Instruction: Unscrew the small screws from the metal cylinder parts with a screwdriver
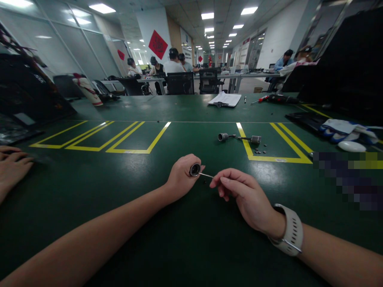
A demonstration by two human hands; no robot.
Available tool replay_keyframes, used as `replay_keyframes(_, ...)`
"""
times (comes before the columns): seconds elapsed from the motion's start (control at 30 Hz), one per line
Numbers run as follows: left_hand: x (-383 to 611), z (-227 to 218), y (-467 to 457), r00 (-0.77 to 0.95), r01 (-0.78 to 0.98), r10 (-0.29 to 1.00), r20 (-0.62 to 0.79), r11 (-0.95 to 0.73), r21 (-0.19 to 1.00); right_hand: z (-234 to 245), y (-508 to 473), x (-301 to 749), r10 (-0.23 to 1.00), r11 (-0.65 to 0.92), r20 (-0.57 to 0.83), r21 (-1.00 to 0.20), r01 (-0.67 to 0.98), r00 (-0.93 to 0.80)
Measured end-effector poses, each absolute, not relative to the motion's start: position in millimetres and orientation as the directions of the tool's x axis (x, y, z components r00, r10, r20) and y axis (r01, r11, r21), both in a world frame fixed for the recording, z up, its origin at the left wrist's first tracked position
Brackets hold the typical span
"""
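My left hand [183,177] is wrapped round a dark cylindrical metal part [195,170], its round open end facing me. Between the thumb and fingers of my right hand [239,187] is a thin metal rod [206,175], whose far tip reaches the rim of that open end. Whether the tip goes inside cannot be made out. A few tiny dark pieces [205,181] lie on the green table just below the rod. Farther off are two similar cylindrical metal parts, one on the left [222,137] and one on the right [255,139], each with a thin dark stem.
Several small nut-like pieces [260,151] lie inside a yellow taped outline [279,160]. Toward the back are a clipboard with papers [225,99] and a red-handled screwdriver [263,98]. Gloves [344,129] and a white mouse [351,146] lie right. Another person's hand [13,165] rests left.
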State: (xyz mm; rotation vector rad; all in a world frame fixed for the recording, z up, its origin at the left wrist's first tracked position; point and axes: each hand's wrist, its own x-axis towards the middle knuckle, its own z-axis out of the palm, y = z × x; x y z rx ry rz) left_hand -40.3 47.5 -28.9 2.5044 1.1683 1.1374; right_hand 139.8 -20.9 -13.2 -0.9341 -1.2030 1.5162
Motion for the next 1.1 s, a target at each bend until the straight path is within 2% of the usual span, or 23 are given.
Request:
replay_keyframes(0.2,-40.8,-28.2,47.9,0.385,0.542,0.733,0.561,-0.672,0.505,-11.9,-19.1,140.5,0.966,-0.091,-0.015,-0.955,-0.282,-0.258)
replay_keyframes(0.47,-41.8,-29.7,49.6,0.381,0.497,0.743,0.55,-0.666,0.556,-11.9,-19.1,140.7,0.967,-0.099,-0.024,-0.953,-0.286,-0.254)
replay_keyframes(0.67,-40.5,-28.4,48.4,0.362,0.483,0.764,0.534,-0.644,0.593,-12.5,-16.4,142.1,0.96,-0.143,-0.044,-0.926,-0.351,-0.277)
replay_keyframes(0.77,-39.9,-27.6,47.7,0.384,0.496,0.747,0.543,-0.663,0.56,-11.8,-16.5,141.7,0.966,-0.135,-0.043,-0.926,-0.354,-0.255)
replay_keyframes(0.97,-40.6,-28.6,48.1,0.452,0.567,0.696,0.558,-0.707,0.423,-11.7,-18.0,140.0,0.967,-0.105,-0.029,-0.952,-0.288,-0.254)
replay_keyframes(1.1,-41.9,-28.8,47.8,0.509,0.604,0.667,0.544,-0.727,0.327,-12.2,-15.3,141.6,0.965,-0.134,-0.051,-0.939,-0.317,-0.256)
